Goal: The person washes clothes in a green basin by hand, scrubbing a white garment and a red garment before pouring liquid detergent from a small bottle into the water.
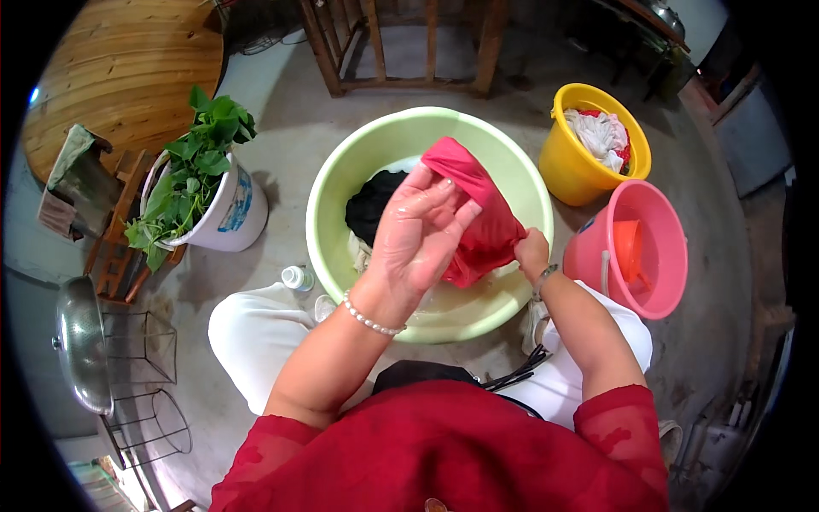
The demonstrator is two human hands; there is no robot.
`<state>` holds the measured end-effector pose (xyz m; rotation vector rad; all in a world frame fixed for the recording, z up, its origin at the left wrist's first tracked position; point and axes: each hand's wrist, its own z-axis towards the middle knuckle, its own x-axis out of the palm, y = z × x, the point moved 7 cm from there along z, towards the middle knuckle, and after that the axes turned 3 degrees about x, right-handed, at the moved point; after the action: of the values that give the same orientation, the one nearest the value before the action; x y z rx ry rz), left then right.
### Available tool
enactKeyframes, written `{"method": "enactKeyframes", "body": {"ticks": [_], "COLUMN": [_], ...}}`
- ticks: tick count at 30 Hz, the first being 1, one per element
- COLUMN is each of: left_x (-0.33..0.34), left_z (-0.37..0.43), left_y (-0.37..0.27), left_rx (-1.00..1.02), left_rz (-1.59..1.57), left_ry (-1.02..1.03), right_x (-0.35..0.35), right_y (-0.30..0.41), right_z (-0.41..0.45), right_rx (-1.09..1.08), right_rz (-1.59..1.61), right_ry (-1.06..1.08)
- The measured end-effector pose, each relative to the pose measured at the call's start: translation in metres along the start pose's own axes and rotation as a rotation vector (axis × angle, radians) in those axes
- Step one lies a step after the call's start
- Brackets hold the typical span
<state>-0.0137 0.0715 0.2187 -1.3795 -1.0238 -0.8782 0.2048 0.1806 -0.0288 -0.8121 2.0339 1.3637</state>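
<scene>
A wet red cloth (483,246) is lifted in folds over a pale green plastic basin (521,185) on the floor between my knees. My left hand (416,237), wet and palm up, has its curled fingers at the cloth's upper end, which they appear to hold. At the cloth's right side, near the basin's rim, my right hand (532,251) grips a bunched edge. Black fabric (370,201) lies in the basin to the left, partly behind my left hand. Some cream fabric (359,251) shows below it, and shallow cloudy water stands near the front.
To the right stand a yellow bucket (563,169) of laundry and a pink bucket (583,259) containing an orange-red plastic vessel (627,243). Leafy greens (205,153) fill a white bucket (249,214) at left. A small bottle (297,278) is near the basin. Wooden furniture (425,83) stands beyond.
</scene>
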Motion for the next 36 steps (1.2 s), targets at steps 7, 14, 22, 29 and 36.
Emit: {"method": "enactKeyframes", "body": {"ticks": [7,14,22,29,36], "left_x": [-0.08,-0.234,-0.274,-0.158,-0.204], "left_z": [0.021,0.015,-0.015,0.019,0.027], "left_y": [-0.057,-0.087,-0.06,0.042,0.062], "left_rx": [0.201,0.273,0.069,0.181,-0.008], "left_rz": [0.14,0.285,1.179,1.716,0.797], "left_ry": [-0.152,-0.674,-1.031,0.014,-0.172], "right_x": [-0.004,-0.023,-0.024,-0.001,0.0], "right_y": [0.019,0.057,0.083,0.148,0.156], "right_z": [-0.018,-0.003,-0.018,-0.068,-0.088], "right_rx": [0.341,0.171,0.12,-0.199,-0.508], "right_rz": [0.804,1.219,1.263,0.871,0.354], "right_ry": [0.11,0.14,0.194,0.524,0.618]}}
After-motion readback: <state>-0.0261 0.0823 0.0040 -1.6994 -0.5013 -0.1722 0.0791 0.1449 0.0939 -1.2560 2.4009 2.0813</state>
